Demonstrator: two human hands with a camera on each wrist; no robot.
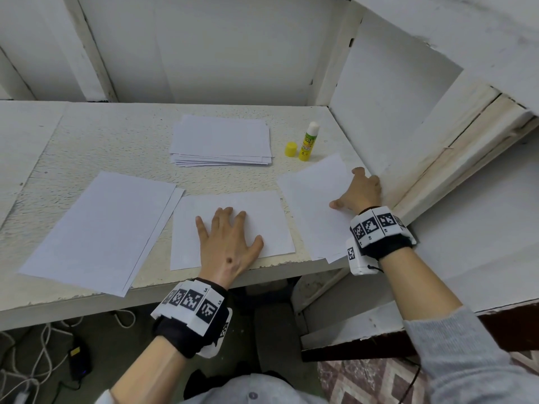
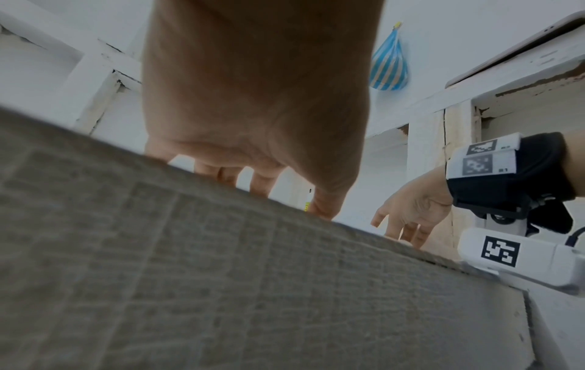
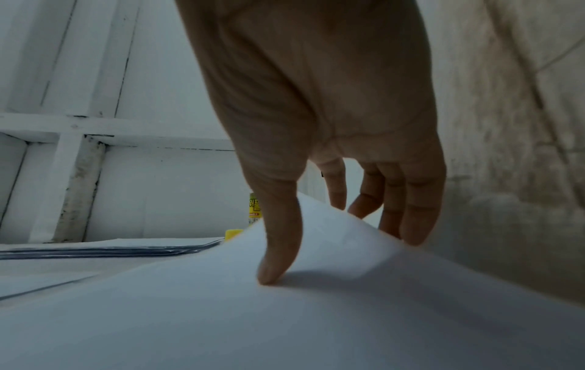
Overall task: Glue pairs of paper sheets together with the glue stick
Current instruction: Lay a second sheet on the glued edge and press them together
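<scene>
Desk (image 1: 116,135): white, rough and pitted on top, carrying everything listed below, with its front edge chipping.

Paired sheets (image 1: 99,228): two white paper sheets lying at the desk's front left, one over the other and slightly offset, so a strip of the lower one is showing along the right side.

Centre sheet (image 1: 262,211): a single plain white sheet sitting at the front edge, just right of the paired sheets. The left hand (image 1: 227,246) is lying flat on it with fingers spread and straight; its grip is released, pressing only.

Right-hand sheets (image 1: 309,196): white paper lying angled at the desk's right end beside the side panel, the near corner overhanging the front edge. A second sheet's corner is showing underneath there. The right hand (image 1: 360,191) is taking hold of the top sheet at its right edge; in the right wrist view the thumb (image 3: 278,250) is pressing on top while the fingers are curling under the lifting, bowing edge, so this grip is grasping paper.

Paper stack (image 1: 221,141): loose white sheets waiting at the back centre, edges fanning slightly.

Glue stick (image 1: 309,141): yellow-green tube standing upright right of the stack, white glue exposed.

Cap (image 1: 290,149): yellow, standing just left of the glue stick.
</scene>
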